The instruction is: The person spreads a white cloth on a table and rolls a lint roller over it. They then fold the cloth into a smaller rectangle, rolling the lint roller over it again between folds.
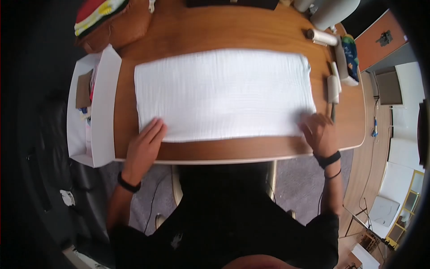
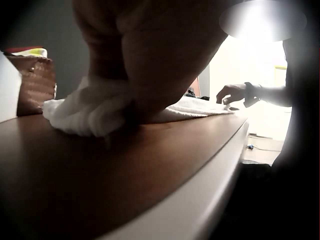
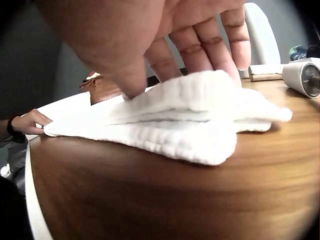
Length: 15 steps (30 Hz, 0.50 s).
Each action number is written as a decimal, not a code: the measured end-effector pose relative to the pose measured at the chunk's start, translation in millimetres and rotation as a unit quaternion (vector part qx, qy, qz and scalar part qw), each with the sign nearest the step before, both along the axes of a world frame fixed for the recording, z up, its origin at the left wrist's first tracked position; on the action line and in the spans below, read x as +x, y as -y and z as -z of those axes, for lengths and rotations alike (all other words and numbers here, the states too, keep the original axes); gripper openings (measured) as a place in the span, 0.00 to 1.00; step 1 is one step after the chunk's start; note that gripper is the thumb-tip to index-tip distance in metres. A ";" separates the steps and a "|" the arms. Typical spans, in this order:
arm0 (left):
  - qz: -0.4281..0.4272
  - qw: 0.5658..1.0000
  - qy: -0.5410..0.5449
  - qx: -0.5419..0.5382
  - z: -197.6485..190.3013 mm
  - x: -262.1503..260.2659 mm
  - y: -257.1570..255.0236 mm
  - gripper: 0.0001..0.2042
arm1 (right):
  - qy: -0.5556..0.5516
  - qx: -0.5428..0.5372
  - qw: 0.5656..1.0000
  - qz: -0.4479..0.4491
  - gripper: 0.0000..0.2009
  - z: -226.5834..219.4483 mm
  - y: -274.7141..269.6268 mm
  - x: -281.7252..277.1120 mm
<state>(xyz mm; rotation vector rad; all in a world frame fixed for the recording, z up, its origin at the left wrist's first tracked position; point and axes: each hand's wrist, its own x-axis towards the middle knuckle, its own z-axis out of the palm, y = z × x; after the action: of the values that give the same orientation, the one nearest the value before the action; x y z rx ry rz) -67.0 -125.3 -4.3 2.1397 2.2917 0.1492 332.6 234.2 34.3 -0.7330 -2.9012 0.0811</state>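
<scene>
A white textured cloth point(image 1: 224, 94), folded into a wide rectangle, lies across the wooden table. At its near left corner rests my left hand point(image 1: 147, 140), fingers extended over the cloth. The left wrist view shows the cloth point(image 2: 90, 112) rumpled beneath that hand. My right hand point(image 1: 320, 132) is at the near right corner, slightly blurred. Seen from the right wrist, its fingers point(image 3: 192, 47) are spread behind the stacked folds of the cloth point(image 3: 185, 125), with the thumb at the upper layer. The fold edges face that camera, loosely layered.
A white open box point(image 1: 105, 107) with small items stands at the table's left. Behind it is a brown bag point(image 1: 121, 31). On the right lie a white roller-like tool point(image 1: 333, 89), a white roll point(image 1: 323, 36) and a tray point(image 1: 347, 67) holding a dark packet.
</scene>
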 end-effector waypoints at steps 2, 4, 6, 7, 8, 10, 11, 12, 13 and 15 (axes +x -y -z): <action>-0.054 0.986 0.158 -0.008 -15.0 4.4 3.0 0.24 | 0.006 -0.043 0.999 0.023 0.07 -0.2 0.1 13.9; -0.050 0.974 0.217 -0.053 -38.5 5.5 2.0 0.23 | 0.022 -0.055 0.997 0.041 0.08 -7.4 -1.7 12.3; -0.053 0.974 0.219 -0.037 -48.6 1.6 -12.3 0.25 | -0.057 -0.013 0.997 0.044 0.11 -13.5 0.4 2.5; -0.056 0.972 0.226 -0.029 -49.2 2.6 -23.0 0.26 | -0.070 -0.005 0.997 0.045 0.17 -14.7 -2.6 -6.1; -0.047 0.971 0.231 -0.021 -49.9 5.5 -37.8 0.26 | -0.059 0.023 0.998 0.018 0.24 -18.9 -4.4 -16.6; -0.012 0.984 0.177 -0.007 -56.3 8.5 -77.3 0.30 | -0.006 -0.013 0.999 -0.030 0.36 -26.7 -5.2 -42.3; 0.008 0.988 0.149 -0.028 -55.0 6.6 -96.2 0.35 | 0.012 -0.031 0.996 -0.079 0.41 -23.2 -10.3 -54.4; 0.013 0.989 0.144 -0.023 -49.8 1.7 -113.5 0.35 | 0.053 -0.043 0.991 -0.115 0.49 -20.2 -14.9 -66.8; 0.009 0.992 0.122 -0.032 -41.2 -4.2 -129.9 0.39 | 0.075 -0.056 0.989 -0.116 0.53 -12.8 -23.5 -73.8; -0.022 0.992 0.089 -0.090 -18.6 -19.5 -145.8 0.52 | 0.127 -0.093 0.984 -0.083 0.62 0.6 -41.1 -80.9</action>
<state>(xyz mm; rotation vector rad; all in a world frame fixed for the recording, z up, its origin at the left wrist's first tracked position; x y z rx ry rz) -86.5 20.5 14.3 1.9086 2.1646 0.1218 251.7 275.3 33.7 -0.5634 -3.2295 0.3030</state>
